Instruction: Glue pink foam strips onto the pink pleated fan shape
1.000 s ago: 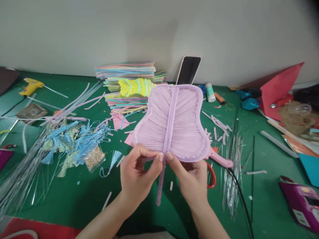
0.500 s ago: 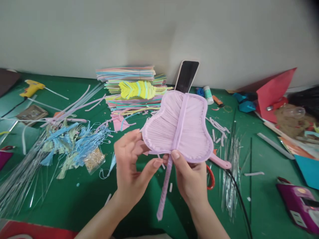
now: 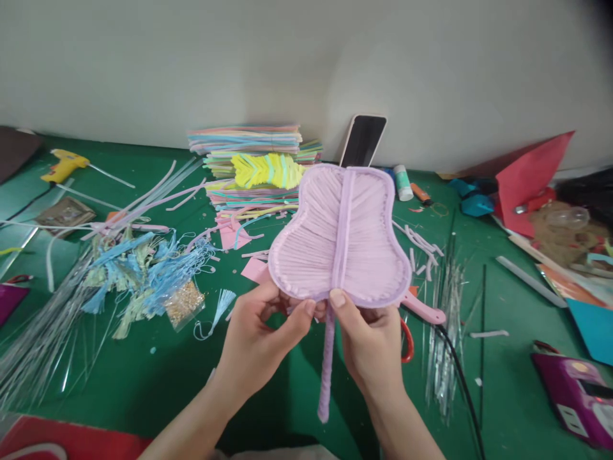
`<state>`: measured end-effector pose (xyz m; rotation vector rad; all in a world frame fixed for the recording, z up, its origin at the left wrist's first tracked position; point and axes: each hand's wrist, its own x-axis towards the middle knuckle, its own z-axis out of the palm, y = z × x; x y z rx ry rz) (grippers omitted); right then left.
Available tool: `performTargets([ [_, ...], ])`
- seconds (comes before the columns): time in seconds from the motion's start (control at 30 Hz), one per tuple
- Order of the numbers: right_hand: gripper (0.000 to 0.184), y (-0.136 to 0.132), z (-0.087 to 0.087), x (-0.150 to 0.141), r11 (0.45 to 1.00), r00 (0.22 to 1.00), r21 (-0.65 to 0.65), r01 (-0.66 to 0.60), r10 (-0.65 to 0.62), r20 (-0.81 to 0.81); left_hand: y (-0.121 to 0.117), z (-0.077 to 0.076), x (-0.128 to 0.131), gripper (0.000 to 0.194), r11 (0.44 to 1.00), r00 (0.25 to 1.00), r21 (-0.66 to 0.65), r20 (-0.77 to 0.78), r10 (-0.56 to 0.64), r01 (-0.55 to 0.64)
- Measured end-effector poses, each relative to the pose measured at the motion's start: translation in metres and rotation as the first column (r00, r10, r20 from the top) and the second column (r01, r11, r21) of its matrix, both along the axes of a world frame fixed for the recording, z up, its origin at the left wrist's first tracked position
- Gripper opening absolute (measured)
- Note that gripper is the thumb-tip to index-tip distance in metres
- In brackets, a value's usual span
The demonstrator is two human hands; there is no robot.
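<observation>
A lilac hand fan (image 3: 341, 235) made of pleated strips, with a lilac rim, a middle rib and a wrapped handle hanging down, is held upright above the green table. My right hand (image 3: 371, 338) pinches its lower edge just right of the rib, thumb on the front. My left hand (image 3: 258, 338) grips the lower left rim, thumb on the front and fingers behind it.
A stack of coloured foam strips (image 3: 249, 167) and a phone (image 3: 363, 140) stand at the wall. Blue tassels (image 3: 138, 271), a yellow glue gun (image 3: 62, 166), a glue bottle (image 3: 402, 182), red card (image 3: 531, 169), a purple device (image 3: 582, 396), a black cable (image 3: 460, 370) lie around.
The fan was tilted to the right with my left hand loosened from it; now it stands straight again and my left hand has closed on its lower left rim.
</observation>
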<state>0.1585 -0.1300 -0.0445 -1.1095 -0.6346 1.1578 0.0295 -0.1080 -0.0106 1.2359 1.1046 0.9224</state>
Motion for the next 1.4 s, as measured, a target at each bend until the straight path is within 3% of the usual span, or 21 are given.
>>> performTargets([
  [0.2,0.012,0.001,0.003,0.006,0.992,0.992,-0.026,-0.124,0.124,-0.003,0.003,-0.001,-0.002,0.019,0.998,0.993,0.060,-0.114,-0.014,0.020],
  [0.4,0.012,-0.001,0.001,0.008,0.989,0.989,-0.037,-0.141,0.139,-0.046,0.000,-0.001,-0.003,0.009,0.997,0.997,0.058,-0.066,-0.037,0.041],
  [0.53,0.010,-0.001,0.003,0.008,0.996,0.996,-0.030,-0.086,0.085,-0.034,-0.007,0.002,-0.005,0.013,0.991,0.996,0.098,0.009,0.092,-0.092],
  [0.8,0.008,-0.003,0.008,0.002,0.996,0.996,-0.028,-0.085,0.084,-0.014,-0.017,0.015,0.000,0.017,0.943,0.957,0.197,-0.061,0.285,-0.268],
  [0.97,0.008,-0.004,0.010,-0.001,0.999,0.998,-0.048,-0.009,0.011,0.058,-0.007,0.011,-0.005,0.017,0.958,0.967,0.186,-0.093,0.239,-0.219],
  [1.1,0.007,-0.003,0.010,-0.001,0.999,0.996,-0.041,0.010,-0.006,0.085,-0.004,0.000,-0.006,0.019,0.963,0.966,0.115,-0.067,0.251,-0.242],
  [1.2,0.008,-0.002,0.009,0.001,0.999,0.995,-0.034,-0.012,0.015,0.098,-0.002,-0.006,-0.005,0.012,0.984,0.982,-0.050,0.072,0.176,-0.173],
  [1.3,0.008,-0.002,0.007,0.005,0.988,0.982,-0.065,-0.138,0.145,0.121,0.002,-0.008,-0.003,0.020,0.982,0.963,-0.182,0.255,0.088,-0.042],
  [1.4,0.017,-0.002,0.006,0.012,0.959,0.949,-0.086,-0.271,0.281,0.144,0.007,-0.007,-0.002,0.021,0.967,0.948,-0.242,0.284,0.145,-0.075],
])
